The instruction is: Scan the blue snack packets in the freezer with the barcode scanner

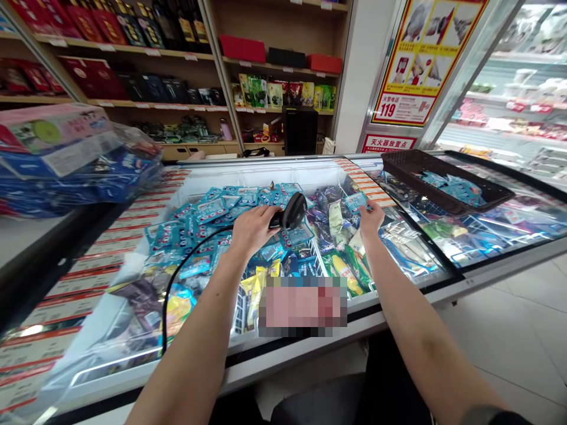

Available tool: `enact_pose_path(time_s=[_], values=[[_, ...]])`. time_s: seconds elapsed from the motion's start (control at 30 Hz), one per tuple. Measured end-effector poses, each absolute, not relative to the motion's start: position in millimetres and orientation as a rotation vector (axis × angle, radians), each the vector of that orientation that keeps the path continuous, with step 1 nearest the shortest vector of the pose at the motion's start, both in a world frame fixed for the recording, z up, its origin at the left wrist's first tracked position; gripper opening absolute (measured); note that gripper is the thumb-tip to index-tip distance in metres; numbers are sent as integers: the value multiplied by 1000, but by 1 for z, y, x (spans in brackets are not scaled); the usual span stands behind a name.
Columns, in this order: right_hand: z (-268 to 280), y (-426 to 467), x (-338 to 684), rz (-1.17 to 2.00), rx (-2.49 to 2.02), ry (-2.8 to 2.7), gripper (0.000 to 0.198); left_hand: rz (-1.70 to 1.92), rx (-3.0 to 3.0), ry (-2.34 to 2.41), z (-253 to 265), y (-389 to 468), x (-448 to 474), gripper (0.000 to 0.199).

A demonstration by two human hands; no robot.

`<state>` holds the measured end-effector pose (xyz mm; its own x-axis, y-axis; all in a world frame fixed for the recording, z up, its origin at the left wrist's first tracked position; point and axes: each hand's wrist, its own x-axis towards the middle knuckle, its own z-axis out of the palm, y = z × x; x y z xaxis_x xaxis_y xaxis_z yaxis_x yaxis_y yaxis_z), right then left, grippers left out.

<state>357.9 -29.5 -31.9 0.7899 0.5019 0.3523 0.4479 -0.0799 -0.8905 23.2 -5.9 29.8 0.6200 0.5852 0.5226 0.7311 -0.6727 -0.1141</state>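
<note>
Your left hand (252, 229) grips the black barcode scanner (290, 212) over the open freezer (310, 348); your right hand (371, 217) pinches a blue packet (355, 202), likely light, crinkly and slippery: hold its edge.

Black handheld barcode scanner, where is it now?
Head view, centre: the black handheld barcode scanner is in the left hand, over the teal packets in the open chest freezer.
</note>
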Motion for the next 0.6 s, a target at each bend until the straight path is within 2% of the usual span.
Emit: enact_pose_path(time_s=[0.3, 0.47, 0.53, 0.6], values=[[-32, -34, 351, -163, -2068, -970, 42, -697, -2467, -1013, 38, -10, 24, 34], [-25, -45, 337, -341, -2082, -1019, 44, -741, -2434, -1065, 38, -11, 25, 37], [-19, -47, 327, -336, -2037, -1134, 40, -730, -2432, -1110, 36, -11, 25, 39], [-15, -49, 315, -199, -1947, -1371, 35, -713, -2427, -1156, 35, -11, 26, 39]])
